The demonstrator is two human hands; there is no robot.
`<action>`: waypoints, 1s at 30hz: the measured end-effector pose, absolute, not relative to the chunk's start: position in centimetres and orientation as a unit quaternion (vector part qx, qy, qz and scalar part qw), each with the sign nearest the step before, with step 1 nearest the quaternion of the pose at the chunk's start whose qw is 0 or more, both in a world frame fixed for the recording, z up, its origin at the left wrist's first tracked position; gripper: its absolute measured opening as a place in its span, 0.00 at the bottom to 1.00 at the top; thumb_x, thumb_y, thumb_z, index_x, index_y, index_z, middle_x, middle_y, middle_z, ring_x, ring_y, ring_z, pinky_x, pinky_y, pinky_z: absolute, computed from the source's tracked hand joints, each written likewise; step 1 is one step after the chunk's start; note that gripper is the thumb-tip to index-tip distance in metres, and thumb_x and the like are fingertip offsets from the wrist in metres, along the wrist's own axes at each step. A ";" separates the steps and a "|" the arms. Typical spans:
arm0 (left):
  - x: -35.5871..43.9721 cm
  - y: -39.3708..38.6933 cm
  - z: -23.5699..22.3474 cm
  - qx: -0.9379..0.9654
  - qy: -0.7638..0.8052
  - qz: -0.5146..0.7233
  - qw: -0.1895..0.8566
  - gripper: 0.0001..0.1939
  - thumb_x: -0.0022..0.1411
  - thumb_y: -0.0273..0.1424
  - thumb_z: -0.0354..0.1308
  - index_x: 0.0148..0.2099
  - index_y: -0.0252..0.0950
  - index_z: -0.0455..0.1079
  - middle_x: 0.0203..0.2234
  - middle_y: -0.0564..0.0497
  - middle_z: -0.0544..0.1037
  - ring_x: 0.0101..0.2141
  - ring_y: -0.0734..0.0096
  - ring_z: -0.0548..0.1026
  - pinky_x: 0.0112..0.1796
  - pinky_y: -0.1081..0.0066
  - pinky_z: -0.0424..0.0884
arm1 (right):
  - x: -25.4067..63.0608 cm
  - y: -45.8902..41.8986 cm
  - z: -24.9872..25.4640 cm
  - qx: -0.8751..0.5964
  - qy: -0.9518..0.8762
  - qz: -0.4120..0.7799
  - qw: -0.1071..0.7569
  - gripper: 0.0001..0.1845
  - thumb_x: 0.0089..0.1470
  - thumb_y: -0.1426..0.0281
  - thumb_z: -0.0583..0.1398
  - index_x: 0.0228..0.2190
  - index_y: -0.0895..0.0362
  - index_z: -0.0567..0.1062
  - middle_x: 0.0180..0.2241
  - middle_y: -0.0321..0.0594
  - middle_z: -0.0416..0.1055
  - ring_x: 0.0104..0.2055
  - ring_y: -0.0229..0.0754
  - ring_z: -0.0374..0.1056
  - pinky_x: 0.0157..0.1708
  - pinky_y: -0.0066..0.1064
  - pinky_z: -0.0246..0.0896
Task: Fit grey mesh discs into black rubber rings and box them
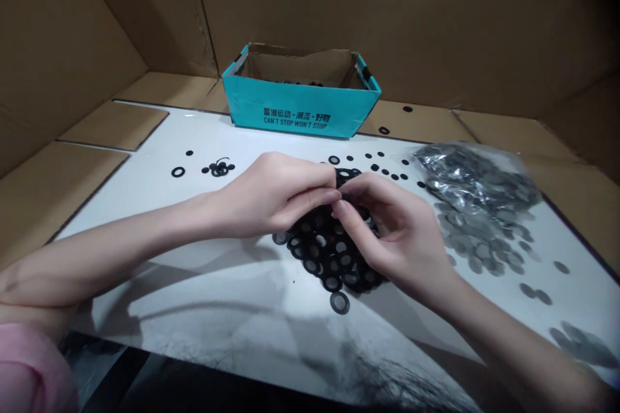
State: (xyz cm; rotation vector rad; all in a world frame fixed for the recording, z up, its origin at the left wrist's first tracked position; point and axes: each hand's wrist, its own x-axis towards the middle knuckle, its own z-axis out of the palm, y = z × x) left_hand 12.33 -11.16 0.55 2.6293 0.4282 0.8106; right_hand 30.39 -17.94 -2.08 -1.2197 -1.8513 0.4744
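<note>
The pile of black rings (333, 263), many with grey centres, lies around the middle of the white surface (140, 174), partly under both hands, which seems to keep it within easy reach. The left hand (266, 197) comes over the pile's left side with thumb and forefinger drawn together; the right hand (404, 222) meets it from the other side, its thumb and forefinger curved in so that the tips nearly touch. The fingertips probably meet like this to steady something small, but whether either pinch is fully closed, or has a piece in it, cannot be told. One ring (340, 302) sits just off the pile towards the near edge. Small black discs (385, 172) lie scattered beyond the pile, and a little cluster (220, 169) rests apart to the left. Towards the right edge a clear bag (477, 174) slumps, with grey discs (479, 242) spread on its near side, perhaps spilled out there so that single ones are easier to pick up. The blue box (300, 106) stands upright and open at the far edge, presumably set back to leave the hands room, with dark pieces just visible inside.
</note>
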 end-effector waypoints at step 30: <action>9.6 -8.0 3.0 0.863 0.329 0.214 0.318 0.17 0.67 0.39 0.48 0.34 0.31 0.70 0.22 0.52 0.74 0.21 0.79 0.69 0.24 0.78 0.63 | 33.7 -16.9 -1.9 -0.473 -0.793 0.042 0.381 0.09 0.55 0.71 0.61 0.39 0.51 0.76 0.37 0.41 0.75 0.40 0.45 0.71 0.40 0.40 0.66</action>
